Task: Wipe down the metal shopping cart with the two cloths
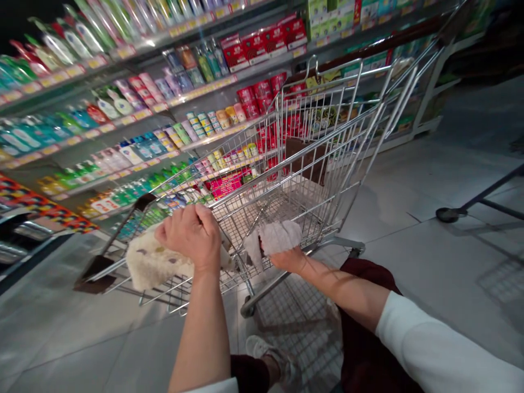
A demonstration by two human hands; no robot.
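My left hand (190, 233) is closed in a fist over a fluffy cream cloth-like thing (153, 263) with dark spots, which lies at the near left end of the metal shopping cart (313, 139). What the fist grips is hidden. A thin, crumpled white cloth (282, 236) covers the fingers of my right hand (289, 259), which presses it around the cart's wire side. The cart stands tilted across the view, and its wire basket shows a bare mesh floor.
Behind the cart, store shelves (135, 117) carry bottles, tubs and red boxes (266, 42). At right, a caster (449, 214) on a dark frame stands on the tiled floor (413, 191). My shoe (276, 355) is below the cart. A striped display edge (45, 204) is at left.
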